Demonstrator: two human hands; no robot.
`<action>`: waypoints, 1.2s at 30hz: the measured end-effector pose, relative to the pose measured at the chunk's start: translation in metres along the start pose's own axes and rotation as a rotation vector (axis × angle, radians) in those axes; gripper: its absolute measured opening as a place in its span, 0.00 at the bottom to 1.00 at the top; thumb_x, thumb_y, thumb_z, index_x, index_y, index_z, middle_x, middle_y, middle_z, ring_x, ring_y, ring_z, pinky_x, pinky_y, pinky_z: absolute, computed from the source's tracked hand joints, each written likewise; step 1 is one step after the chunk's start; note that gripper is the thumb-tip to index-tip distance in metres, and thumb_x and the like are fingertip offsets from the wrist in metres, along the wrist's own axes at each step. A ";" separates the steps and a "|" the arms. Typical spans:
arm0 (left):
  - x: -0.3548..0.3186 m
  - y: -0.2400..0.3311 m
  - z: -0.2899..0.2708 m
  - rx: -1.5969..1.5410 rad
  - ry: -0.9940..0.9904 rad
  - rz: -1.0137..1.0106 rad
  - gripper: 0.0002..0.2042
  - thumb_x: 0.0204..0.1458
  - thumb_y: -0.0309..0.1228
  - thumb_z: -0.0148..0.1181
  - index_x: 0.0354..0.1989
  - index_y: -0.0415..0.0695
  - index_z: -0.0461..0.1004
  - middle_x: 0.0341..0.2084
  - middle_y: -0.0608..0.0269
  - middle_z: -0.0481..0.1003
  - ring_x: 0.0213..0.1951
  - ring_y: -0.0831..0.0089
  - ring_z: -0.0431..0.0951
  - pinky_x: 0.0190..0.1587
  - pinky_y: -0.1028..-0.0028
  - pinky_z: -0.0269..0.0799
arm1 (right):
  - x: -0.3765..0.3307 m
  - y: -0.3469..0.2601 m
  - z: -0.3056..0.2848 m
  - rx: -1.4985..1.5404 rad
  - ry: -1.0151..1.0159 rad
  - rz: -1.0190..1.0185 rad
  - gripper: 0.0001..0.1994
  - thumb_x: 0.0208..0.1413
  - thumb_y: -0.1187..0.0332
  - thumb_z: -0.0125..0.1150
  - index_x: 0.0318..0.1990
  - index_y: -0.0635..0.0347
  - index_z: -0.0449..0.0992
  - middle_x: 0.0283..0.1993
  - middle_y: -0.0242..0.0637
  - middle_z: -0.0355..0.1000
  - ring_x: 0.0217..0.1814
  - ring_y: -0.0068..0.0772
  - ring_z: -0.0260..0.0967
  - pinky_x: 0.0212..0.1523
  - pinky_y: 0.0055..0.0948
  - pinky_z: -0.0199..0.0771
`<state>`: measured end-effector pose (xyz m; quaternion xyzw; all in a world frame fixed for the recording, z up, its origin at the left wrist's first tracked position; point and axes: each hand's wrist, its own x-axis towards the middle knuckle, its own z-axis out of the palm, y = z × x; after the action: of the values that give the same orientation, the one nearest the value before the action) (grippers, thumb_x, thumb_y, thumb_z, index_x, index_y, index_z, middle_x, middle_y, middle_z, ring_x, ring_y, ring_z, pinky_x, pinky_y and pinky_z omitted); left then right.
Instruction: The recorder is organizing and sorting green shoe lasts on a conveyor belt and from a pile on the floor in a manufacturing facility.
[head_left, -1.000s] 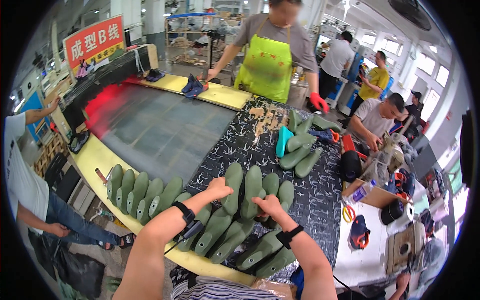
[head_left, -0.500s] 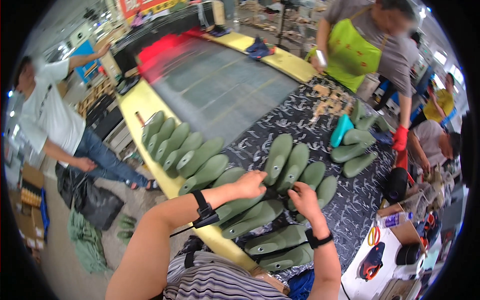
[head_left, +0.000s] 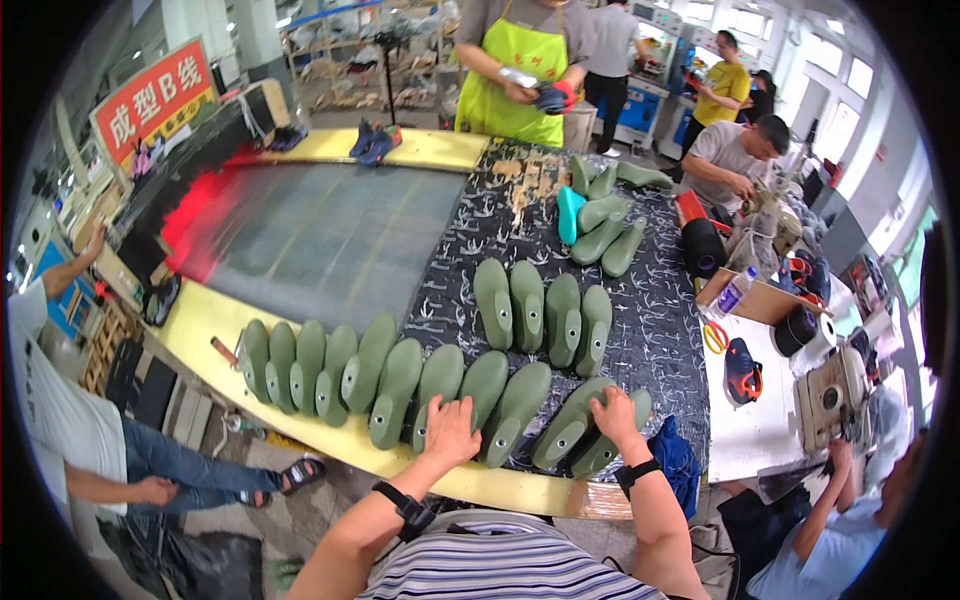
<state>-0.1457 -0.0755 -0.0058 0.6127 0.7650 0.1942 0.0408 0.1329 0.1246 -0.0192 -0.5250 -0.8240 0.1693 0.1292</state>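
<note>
A long row of green shoe lasts (head_left: 400,385) is lying side by side along the near edge of the patterned cloth, each tilted with its toe pointing away and a small hole showing in its flat top. The two lasts at the right end (head_left: 585,425) are lying slanted, touching each other, well right of the row's middle lasts (head_left: 500,400).

Both arms reach up from the bottom of the frame, each with a dark band on the wrist. The left hand (head_left: 450,430) lies flat, fingers spread, in the lower middle. The right hand (head_left: 614,418), just right of it, curls downward with bent fingers.
</note>
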 end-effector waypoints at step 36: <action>0.028 0.001 0.022 -0.039 -0.024 -0.178 0.16 0.50 0.38 0.55 0.40 0.38 0.74 0.41 0.48 0.73 0.49 0.53 0.71 0.56 0.58 0.60 | -0.048 0.018 0.026 0.369 0.192 -0.015 0.07 0.40 0.73 0.55 0.29 0.59 0.78 0.41 0.44 0.74 0.55 0.54 0.62 0.67 0.50 0.48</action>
<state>-0.1453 -0.0435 -0.0210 0.5438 0.8118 0.1974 0.0792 0.1570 0.0846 -0.0522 -0.5002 -0.7668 0.2654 0.3023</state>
